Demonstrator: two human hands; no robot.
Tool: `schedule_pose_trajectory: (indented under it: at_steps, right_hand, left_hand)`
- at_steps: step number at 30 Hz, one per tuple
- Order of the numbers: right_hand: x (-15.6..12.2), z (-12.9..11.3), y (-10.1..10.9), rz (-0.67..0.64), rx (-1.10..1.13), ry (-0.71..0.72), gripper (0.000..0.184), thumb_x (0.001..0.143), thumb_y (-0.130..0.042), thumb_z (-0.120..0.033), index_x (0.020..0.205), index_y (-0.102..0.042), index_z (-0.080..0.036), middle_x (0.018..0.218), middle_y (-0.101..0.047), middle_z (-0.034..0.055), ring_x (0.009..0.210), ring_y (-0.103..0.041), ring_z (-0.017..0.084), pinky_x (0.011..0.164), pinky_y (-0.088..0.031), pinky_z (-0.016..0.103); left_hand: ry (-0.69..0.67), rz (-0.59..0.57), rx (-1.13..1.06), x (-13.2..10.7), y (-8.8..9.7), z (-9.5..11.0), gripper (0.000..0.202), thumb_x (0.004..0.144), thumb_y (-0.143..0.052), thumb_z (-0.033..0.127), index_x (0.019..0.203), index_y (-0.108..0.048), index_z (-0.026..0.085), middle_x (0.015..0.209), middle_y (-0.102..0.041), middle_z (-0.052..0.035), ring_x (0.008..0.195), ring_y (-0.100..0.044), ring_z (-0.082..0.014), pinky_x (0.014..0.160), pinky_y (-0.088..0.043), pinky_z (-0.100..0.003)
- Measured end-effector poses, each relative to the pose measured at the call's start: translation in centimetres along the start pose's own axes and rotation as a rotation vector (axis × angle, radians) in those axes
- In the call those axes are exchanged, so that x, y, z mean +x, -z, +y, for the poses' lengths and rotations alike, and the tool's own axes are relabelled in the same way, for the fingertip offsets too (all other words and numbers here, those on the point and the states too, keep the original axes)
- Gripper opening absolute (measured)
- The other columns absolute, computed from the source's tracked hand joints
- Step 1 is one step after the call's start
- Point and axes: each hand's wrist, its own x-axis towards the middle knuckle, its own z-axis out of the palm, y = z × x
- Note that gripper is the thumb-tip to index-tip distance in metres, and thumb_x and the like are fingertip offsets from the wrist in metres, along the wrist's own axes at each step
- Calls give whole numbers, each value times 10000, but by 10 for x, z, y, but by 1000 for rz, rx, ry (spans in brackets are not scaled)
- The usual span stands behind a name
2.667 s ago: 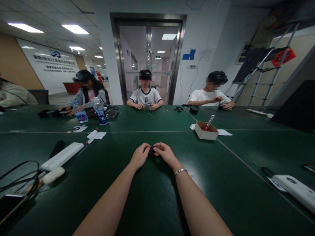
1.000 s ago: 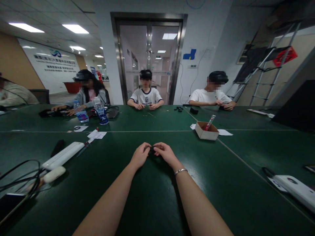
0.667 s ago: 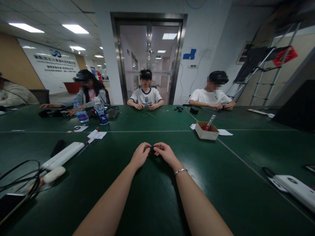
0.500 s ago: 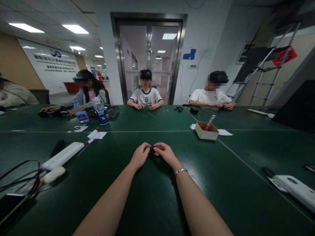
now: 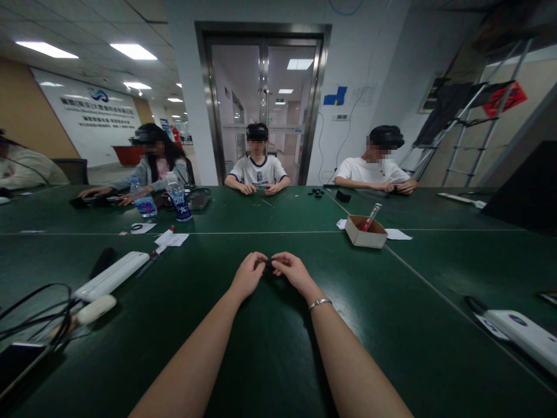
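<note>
Only a co-worker's hand (image 5: 96,191) has shifted; our left hand (image 5: 248,277) and right hand (image 5: 292,271) pinch a small dark piece (image 5: 268,263) between them, close over the counter (image 5: 270,354). Probably light and stiff, it suits fingertips at its ends.

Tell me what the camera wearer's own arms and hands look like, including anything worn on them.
The left forearm and right forearm are bare as far as they show, with no sleeves in view. The left hand and right hand wear no gloves. A narrow, shiny, silver-coloured bracelet circles the right wrist; the left has none.
</note>
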Motion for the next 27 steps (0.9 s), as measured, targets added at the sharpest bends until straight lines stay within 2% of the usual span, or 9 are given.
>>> schedule_pose_trajectory:
  at_steps: [7, 14, 20, 27]
  right_hand:
    - [-1, -1, -1, 4, 2, 0, 342, 666, -746, -367, 886, -608, -144, 695, -628, 11, 599, -602, 129, 569, -483, 250]
    - [1, 0, -1, 3, 5, 6, 330, 658, -748, -359, 871, -609, -148, 648, -612, -5, 573, -587, 123, 553, -474, 244]
    - [2, 2, -1, 5, 12, 18, 333, 658, -745, -370, 871, -610, -152, 657, -613, -4, 584, -592, 125, 562, -475, 247]
    - [0, 0, 0, 2, -5, 13, 342, 666, -750, -376, 881, -612, -149, 667, -618, 2, 604, -601, 133, 575, -482, 253]
  left_hand:
    - [5, -15, -10, 1, 0, 0, 235, 859, -418, 306, 988, -580, 195, 1039, -577, -53, 760, -561, -134, 658, -480, -253]
    - [-1, -13, 1, 1, 0, 0, 245, 867, -405, 346, 960, -582, 204, 911, -598, -24, 655, -553, -119, 629, -458, -259]
    - [-16, 1, -24, 1, 0, -2, 229, 850, -421, 308, 967, -585, 198, 1017, -571, -51, 715, -557, -125, 632, -474, -252]
    - [18, -13, -13, 0, 0, 2, 244, 864, -409, 328, 977, -581, 197, 999, -593, -49, 740, -559, -133, 641, -477, -249]
